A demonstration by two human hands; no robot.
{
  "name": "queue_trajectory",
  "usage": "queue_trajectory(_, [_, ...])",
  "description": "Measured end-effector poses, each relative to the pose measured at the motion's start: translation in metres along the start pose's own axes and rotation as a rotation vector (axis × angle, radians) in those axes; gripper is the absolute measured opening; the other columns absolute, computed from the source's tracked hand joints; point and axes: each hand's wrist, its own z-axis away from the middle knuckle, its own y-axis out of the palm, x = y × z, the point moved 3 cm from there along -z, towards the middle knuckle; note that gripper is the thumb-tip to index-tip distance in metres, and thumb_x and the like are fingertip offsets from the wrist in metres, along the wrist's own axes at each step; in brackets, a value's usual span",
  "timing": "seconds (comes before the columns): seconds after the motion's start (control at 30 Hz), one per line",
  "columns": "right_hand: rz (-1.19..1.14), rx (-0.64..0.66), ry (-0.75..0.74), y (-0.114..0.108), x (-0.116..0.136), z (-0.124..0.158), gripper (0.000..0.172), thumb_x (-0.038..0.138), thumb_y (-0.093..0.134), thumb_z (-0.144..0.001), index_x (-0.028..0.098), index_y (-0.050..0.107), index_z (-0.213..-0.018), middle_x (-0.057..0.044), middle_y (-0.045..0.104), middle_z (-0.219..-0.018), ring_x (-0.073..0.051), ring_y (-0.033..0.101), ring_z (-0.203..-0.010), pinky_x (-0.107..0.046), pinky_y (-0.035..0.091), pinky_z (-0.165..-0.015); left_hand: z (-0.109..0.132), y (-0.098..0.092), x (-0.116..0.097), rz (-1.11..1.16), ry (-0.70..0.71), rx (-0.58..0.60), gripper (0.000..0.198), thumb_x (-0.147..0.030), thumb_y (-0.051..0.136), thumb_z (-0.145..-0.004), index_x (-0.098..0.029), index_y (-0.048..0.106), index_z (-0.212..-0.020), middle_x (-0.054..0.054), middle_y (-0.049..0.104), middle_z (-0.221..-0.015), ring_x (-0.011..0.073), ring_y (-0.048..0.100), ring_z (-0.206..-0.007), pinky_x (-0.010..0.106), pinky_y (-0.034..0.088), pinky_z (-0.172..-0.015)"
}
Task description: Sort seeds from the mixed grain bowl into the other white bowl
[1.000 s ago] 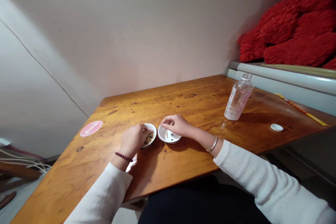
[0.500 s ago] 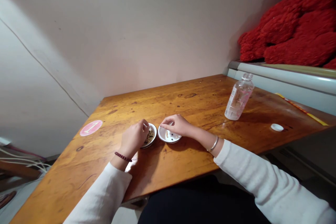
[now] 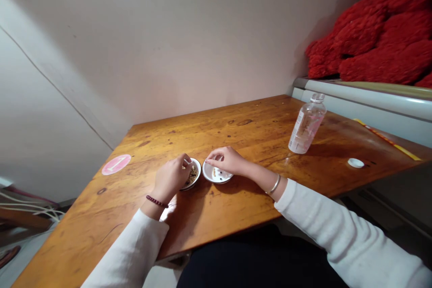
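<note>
A brown wooden table [image 3: 175, 141] with dark knots fills the middle of the frame, its far edge meeting a pale wall [image 3: 189, 31]. A thin cord [image 3: 67, 99] runs down the wall at the left, and light wires [image 3: 33, 209] lie at the lower left. In the upper right, red plush [image 3: 381, 36] rests on a pale cabinet [image 3: 378, 101]. A round pink sticker [image 3: 116, 164] marked "1" is on the table, left of centre.

Two small white bowls sit side by side just below the centre; whether their rims touch is hard to tell. The left bowl [image 3: 198, 167] holds a heap of mixed brown grains [image 3: 192, 177]. The right bowl [image 3: 208, 173] has a few orange pieces [image 3: 213, 172] and some dark bits [image 3: 221, 179], with much of its white inside showing. A clear bottle [image 3: 307, 127] with a pink pattern stands open on the right, near a white cap [image 3: 355, 163]; a yellow strip [image 3: 388, 140] lies at the table's right edge.

The left hand [image 3: 169, 173] is over the left side of its bowl, fingers curled in narrowly. The right hand [image 3: 227, 160] reaches over the other bowl, thumb and fingertips close together at its far left rim. Whether either pinches anything cannot be told.
</note>
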Motion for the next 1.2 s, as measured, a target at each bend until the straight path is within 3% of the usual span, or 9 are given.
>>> queue_trajectory(0.2, [0.039, -0.013, -0.023, -0.0002, -0.0003, -0.0007, 0.022, 0.038, 0.061, -0.082, 0.021, 0.075, -0.089, -0.003, 0.073, -0.092, -0.013, 0.063, -0.072, -0.022, 0.045, -0.066, -0.0001, 0.0008, 0.0019, -0.038, 0.027, 0.018, 0.021, -0.036, 0.043, -0.089, -0.026, 0.061, -0.092, 0.002, 0.071, -0.088, 0.0205, 0.065, -0.075, 0.027, 0.035, -0.056])
queue_trajectory(0.37, [0.006, -0.003, 0.018, 0.0001, 0.0024, 0.0002, 0.02, 0.035, 0.06, -0.084, 0.021, 0.074, -0.087, -0.002, 0.073, -0.085, -0.014, 0.063, -0.073, -0.022, 0.044, -0.066, 0.0, 0.0009, 0.0023, -0.038, 0.028, 0.022, 0.025, -0.038, 0.041, -0.09, -0.025, 0.061, -0.095, 0.003, 0.071, -0.087, 0.021, 0.065, -0.075, 0.027, 0.034, -0.055])
queue_trajectory(0.77, [-0.028, 0.02, 0.023, 0.0007, 0.0027, 0.0012, 0.021, 0.035, 0.06, -0.083, 0.02, 0.074, -0.086, -0.002, 0.073, -0.083, -0.014, 0.064, -0.072, -0.022, 0.045, -0.065, 0.0007, 0.0023, -0.0002, -0.017, 0.066, 0.036, 0.022, -0.042, 0.05, -0.085, -0.023, 0.061, -0.086, 0.003, 0.071, -0.083, 0.0201, 0.065, -0.073, 0.025, 0.034, -0.054])
queue_trajectory(0.9, [-0.022, 0.024, 0.029, 0.0007, 0.003, 0.0014, 0.021, 0.036, 0.06, -0.083, 0.02, 0.074, -0.085, -0.002, 0.073, -0.082, -0.014, 0.064, -0.074, -0.022, 0.045, -0.065, 0.0002, 0.0037, -0.0003, -0.063, 0.068, 0.04, 0.021, -0.039, 0.048, -0.086, -0.023, 0.061, -0.085, 0.005, 0.07, -0.078, 0.0214, 0.064, -0.069, 0.026, 0.034, -0.055])
queue_trajectory(1.2, [-0.017, 0.036, 0.02, 0.0007, 0.0027, 0.0013, 0.021, 0.036, 0.06, -0.083, 0.021, 0.074, -0.088, -0.002, 0.073, -0.081, -0.014, 0.064, -0.073, -0.023, 0.045, -0.066, -0.0015, 0.003, 0.0039, 0.054, 0.054, 0.008, 0.014, -0.025, 0.05, -0.084, -0.027, 0.061, -0.093, 0.0, 0.072, -0.095, 0.0201, 0.066, -0.083, 0.025, 0.038, -0.061])
